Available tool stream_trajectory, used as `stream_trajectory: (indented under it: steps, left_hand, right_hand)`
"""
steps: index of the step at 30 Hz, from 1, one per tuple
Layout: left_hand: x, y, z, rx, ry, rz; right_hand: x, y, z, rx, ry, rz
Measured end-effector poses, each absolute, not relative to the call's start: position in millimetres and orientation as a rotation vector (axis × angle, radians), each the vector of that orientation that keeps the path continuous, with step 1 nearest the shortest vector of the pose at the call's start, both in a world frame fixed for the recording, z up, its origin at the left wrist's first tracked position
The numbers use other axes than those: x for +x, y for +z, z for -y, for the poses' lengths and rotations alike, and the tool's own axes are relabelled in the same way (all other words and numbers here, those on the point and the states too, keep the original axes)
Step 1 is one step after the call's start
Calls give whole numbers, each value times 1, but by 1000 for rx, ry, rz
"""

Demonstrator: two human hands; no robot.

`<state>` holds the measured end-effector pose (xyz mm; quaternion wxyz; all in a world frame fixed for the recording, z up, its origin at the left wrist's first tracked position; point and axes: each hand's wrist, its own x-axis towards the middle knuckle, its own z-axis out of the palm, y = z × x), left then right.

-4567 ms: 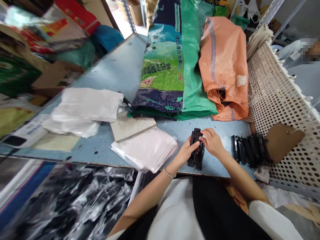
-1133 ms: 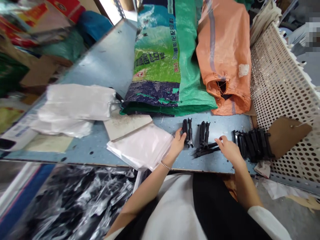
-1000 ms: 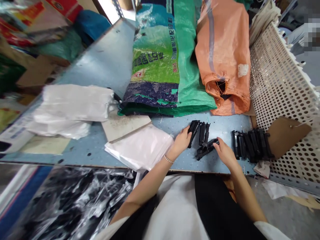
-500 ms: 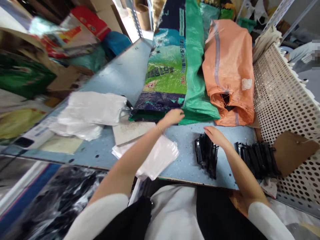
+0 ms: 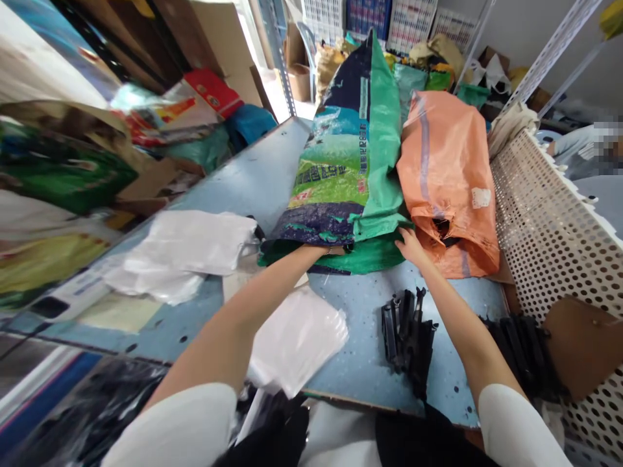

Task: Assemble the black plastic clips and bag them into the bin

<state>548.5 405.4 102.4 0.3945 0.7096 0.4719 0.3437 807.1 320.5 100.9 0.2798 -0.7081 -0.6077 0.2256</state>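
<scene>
A woven sack (image 5: 335, 175), green with a printed dark-blue and lime face, lies on the bench with its mouth toward me. My left hand (image 5: 335, 250) reaches into that mouth; its fingers are hidden inside. At the right side of the mouth, my right hand (image 5: 410, 246) is closed on the green rim with thumb and fingers. A bunch of black plastic parts (image 5: 407, 334) lies below the right hand. Under my left forearm rests a stack of clear-white plastic bags (image 5: 302, 334).
An orange sack (image 5: 450, 155) stands right of the green one, by a perforated white panel (image 5: 549, 201). More black parts (image 5: 518, 347) lie at the right beside brown cardboard (image 5: 581, 344). Another pile of white bags (image 5: 195, 243) and a white device (image 5: 73, 295) occupy the bench's left.
My left hand has gone from above the sack's mouth to inside it. My right hand has moved from over the black parts to the sack's rim. The view has tilted up.
</scene>
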Motion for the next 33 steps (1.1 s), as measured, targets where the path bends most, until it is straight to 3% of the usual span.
stream_trajectory:
  steps: [4,10,16,19,23,25,27,31,33]
  left_hand:
    - [541,119,-369,1763,719,-1148]
    - [558,143,-267,1090,951,-865]
    - [549,138,-188,811,542,-488]
    - [542,139,-168,803,595,-544]
    - [542,143,-151,893,540,-630]
    - [545,143,-143,952,488,-623]
    - [549,141,-137,1029,515,-646]
    - [548,132,-137,994,608,-728]
    - [542,129,-144,874,595,-752]
  right_hand:
    - [777,108,-271,-1732,807,1683]
    - [696,113,-171,-1282,1346,1425]
    - [693,110,-100,-969,1939,1011]
    - [714,128,-78,-1296,1710,1249]
    - [732,162,-74,-1658,800,1475]
    - [730,168,-83,-1686,567,1554]
    - [724,163,-94,-1711,627,1471]
    - [713,142,-102,-1649,1136,1157]
    - [711,138,-95,-1605,1105,1285]
